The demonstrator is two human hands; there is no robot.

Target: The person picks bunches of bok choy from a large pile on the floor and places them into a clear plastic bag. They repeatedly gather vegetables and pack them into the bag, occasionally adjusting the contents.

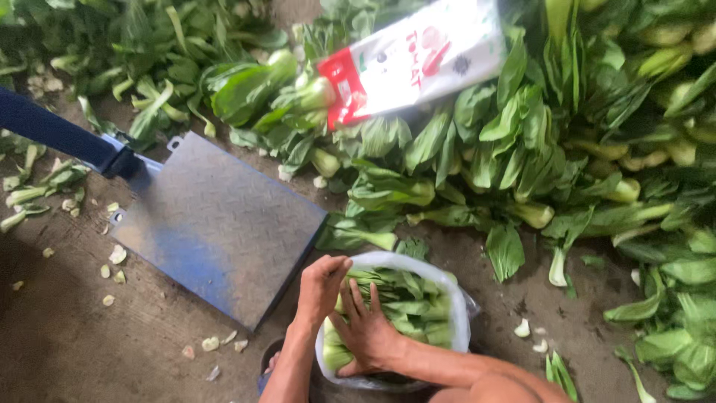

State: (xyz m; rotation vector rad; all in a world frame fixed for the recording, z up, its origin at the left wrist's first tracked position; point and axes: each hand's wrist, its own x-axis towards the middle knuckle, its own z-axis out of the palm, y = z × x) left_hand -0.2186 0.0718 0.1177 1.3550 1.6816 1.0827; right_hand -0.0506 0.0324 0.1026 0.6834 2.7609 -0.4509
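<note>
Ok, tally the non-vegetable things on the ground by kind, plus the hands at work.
Clear plastic bag packed with green bok choy: 1
Red-and-white printed plastic bag: 1
Grey metal platform scale plate: 1
Bare hands, left hand and right hand: 2
Total: 5

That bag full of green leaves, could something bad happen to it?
Maybe. The clear plastic bag looks stuffed with bok choy, and both the left hand and right hand press down on the greens, so the thin plastic might split or the leaves might bruise. The bag also stands on the bare floor beside the metal scale platform, so it could tip over and spill among the scraps.
</note>
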